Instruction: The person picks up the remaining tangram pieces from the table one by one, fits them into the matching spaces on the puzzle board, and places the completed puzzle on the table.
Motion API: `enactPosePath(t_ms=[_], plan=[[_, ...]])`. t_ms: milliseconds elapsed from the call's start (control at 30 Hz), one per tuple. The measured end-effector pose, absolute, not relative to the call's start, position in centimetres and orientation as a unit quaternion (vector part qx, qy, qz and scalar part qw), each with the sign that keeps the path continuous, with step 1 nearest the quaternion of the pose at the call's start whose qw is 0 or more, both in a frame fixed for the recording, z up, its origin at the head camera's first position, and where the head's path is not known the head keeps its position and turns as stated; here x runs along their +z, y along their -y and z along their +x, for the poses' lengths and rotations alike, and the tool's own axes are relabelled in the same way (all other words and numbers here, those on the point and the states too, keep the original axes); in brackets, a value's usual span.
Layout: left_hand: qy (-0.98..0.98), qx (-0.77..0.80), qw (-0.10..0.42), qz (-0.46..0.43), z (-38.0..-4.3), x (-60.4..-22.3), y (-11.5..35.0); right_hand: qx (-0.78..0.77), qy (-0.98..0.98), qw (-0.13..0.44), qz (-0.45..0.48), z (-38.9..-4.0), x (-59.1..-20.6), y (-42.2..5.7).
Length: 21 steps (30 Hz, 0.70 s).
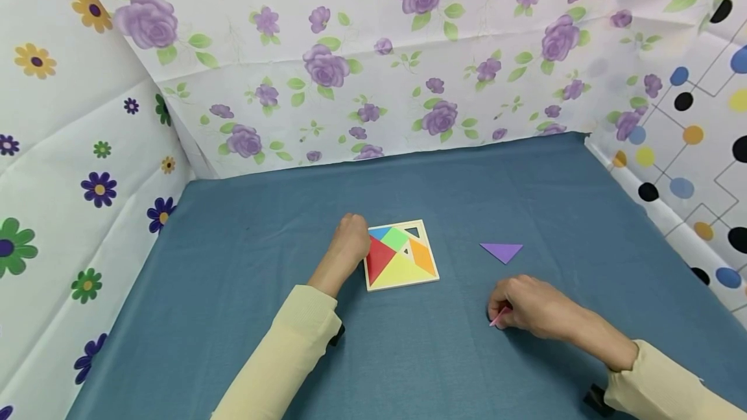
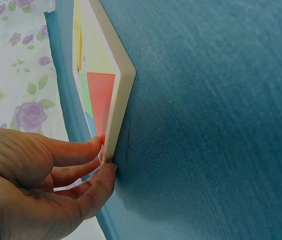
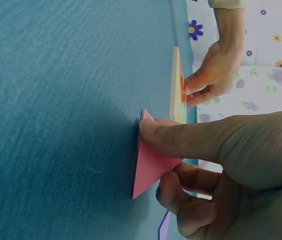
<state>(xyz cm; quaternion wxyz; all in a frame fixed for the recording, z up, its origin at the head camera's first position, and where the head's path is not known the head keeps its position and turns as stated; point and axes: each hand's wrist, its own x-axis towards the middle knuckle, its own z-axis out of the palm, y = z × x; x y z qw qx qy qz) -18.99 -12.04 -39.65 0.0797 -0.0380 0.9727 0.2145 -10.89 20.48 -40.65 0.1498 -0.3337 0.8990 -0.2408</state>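
Observation:
A square tangram tray (image 1: 403, 287) with a pale wooden rim lies on the cloth, holding red, yellow, green, blue and orange pieces. Two bare gaps show in it, a larger one at its far right corner and a small one near the middle. My left hand (image 1: 352, 238) pinches the tray's left edge between thumb and fingers (image 2: 93, 195). Off to the right, my right hand (image 1: 533, 306) pinches a pink triangle (image 3: 153, 167), its thumb flat on the face and one edge close over the cloth. A purple triangle (image 1: 503, 251) lies beyond the right hand.
Blue cloth (image 1: 262, 245) covers the table. A flower-print sheet (image 1: 373, 63) hangs along the back, with a daisy-print sheet (image 1: 52, 167) on the left and a dotted sheet (image 1: 688, 167) on the right. Dark wrist straps show under both sleeves.

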Motion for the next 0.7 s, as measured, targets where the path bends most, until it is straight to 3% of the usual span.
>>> enactPosePath(t_ms=[700], plan=[[-0.971,0.221,0.08,-0.037,-18.97,-39.67,12.11,-0.258,-0.892,0.112,-0.353,-11.31,-40.12,-20.32]])
